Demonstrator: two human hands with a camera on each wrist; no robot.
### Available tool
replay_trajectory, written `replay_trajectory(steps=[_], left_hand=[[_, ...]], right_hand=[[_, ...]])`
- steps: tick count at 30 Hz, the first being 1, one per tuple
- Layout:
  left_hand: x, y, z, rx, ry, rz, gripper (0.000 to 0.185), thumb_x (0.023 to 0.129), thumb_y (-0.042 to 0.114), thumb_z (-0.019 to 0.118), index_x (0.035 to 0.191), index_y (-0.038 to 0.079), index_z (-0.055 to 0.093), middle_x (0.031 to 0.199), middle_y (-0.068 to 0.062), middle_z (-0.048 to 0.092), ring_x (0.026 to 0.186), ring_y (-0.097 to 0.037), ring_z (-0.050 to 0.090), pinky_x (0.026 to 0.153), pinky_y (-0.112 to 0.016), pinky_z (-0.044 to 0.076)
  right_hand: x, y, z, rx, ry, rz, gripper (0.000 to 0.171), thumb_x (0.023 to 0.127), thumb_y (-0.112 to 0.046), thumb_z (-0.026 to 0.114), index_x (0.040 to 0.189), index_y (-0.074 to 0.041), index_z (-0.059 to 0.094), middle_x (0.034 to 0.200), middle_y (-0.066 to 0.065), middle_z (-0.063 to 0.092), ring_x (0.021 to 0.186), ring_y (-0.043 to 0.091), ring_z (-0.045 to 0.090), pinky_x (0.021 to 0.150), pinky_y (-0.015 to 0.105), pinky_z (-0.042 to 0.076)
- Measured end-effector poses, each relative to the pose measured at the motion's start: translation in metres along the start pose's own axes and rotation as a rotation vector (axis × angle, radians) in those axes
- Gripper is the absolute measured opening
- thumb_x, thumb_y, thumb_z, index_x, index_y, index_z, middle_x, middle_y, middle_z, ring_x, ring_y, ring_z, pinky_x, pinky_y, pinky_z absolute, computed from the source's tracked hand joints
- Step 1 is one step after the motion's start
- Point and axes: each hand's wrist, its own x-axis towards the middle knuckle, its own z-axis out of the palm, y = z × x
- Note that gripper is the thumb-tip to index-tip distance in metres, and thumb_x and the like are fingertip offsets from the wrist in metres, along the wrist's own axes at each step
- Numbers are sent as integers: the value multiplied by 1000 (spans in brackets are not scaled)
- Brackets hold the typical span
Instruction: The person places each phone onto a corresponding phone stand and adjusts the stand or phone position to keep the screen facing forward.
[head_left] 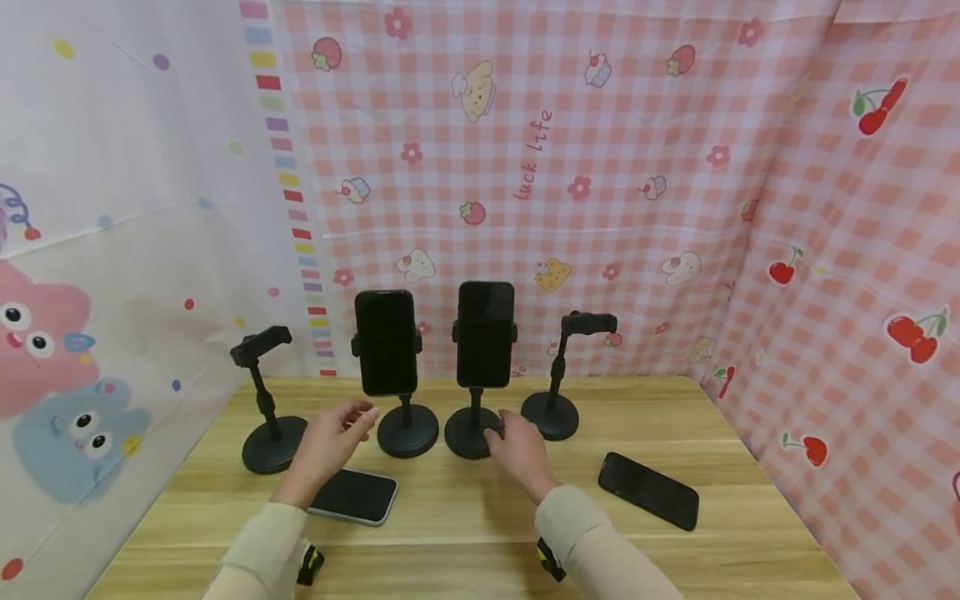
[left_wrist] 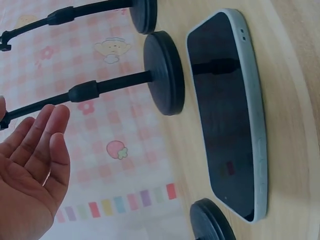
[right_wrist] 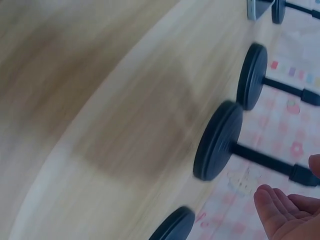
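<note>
Right wrist view motion-blurred; right hand [right_wrist: 287,212] cut by edge; left phone [head_left: 354,496] partly behind left hand [head_left: 330,446].

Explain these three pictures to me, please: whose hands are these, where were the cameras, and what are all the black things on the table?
No machine here: a person works with bare hands. The big picture comes from a camera on their head, looking down; the other two come from cameras on each wrist, so they look tilted.

On the wooden table stand four black phone stands. The two middle stands each carry a dark phone upright; the outer stands are empty. Two more phones lie flat: a light-edged phone under the left hand, and a black phone further right.

Neither hand holds anything. The left hand hovers open; the right hand is by the base of a middle stand, though whether it touches is unclear.
</note>
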Motion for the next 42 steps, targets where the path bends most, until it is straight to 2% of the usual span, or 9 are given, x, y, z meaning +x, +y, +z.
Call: replay_trajectory(steps=[4,7,9,16,20,23,33,38,42], left_hand=[[-2,-1,2,85,-20,25,39,101,34,59,122,2,65,104,-13,70,92,-28,67,79,-45,55],[-4,-1,3,155,-45,45,40,100,34,60,123,1,64,108,-15,70,96,-31,67,81,-48,55],[-5,0,3,199,-66,51,42,100,35,60,123,1,64,107,-15,70,95,-31,67,80,-48,55],[-8,4,6,315,-136,57,45,98,35,63,125,0,63,108,-15,70,94,-29,67,78,-47,55],[-10,4,8,387,-182,57,44,97,34,64,124,0,64,112,-17,69,97,-32,67,84,-51,52],[-11,6,11,427,-220,59,42,97,33,65,121,-1,65,111,-17,69,97,-34,67,85,-52,52],[-15,8,21,484,-288,43,30,94,26,68,111,1,69,107,-15,70,97,-35,66,86,-54,51],[-19,11,23,548,-346,21,34,86,23,77,111,2,70,106,-14,70,96,-33,65,84,-53,51],[-24,13,24,633,-360,34,40,77,18,85,110,2,70,105,-13,69,96,-33,65,83,-54,50]], right_hand=[[2,9,-12,-30,23,15,43,96,-17,62,129,10,58,118,25,65,107,40,63,90,52,50],[4,14,-22,-54,34,16,32,97,-16,62,116,8,63,105,23,66,94,39,64,81,50,51],[6,17,-27,-62,42,18,30,97,-16,62,115,8,63,104,23,66,93,38,64,80,50,51],[12,30,-41,-75,51,65,44,99,-19,60,132,9,56,121,25,63,111,41,61,92,53,49],[16,38,-49,-65,56,104,46,100,-20,57,134,10,53,123,26,62,112,41,60,93,52,48],[21,43,-57,-61,59,133,43,100,-20,56,131,10,55,118,26,65,106,40,63,88,52,50],[40,58,-84,-109,67,176,52,102,-26,49,138,10,48,132,30,57,118,44,57,97,55,45],[51,66,-92,-93,103,157,56,102,-29,49,138,13,47,130,32,56,117,46,56,98,55,44],[58,70,-94,-57,113,156,59,102,-31,51,139,14,44,131,34,55,119,47,54,99,56,42]])
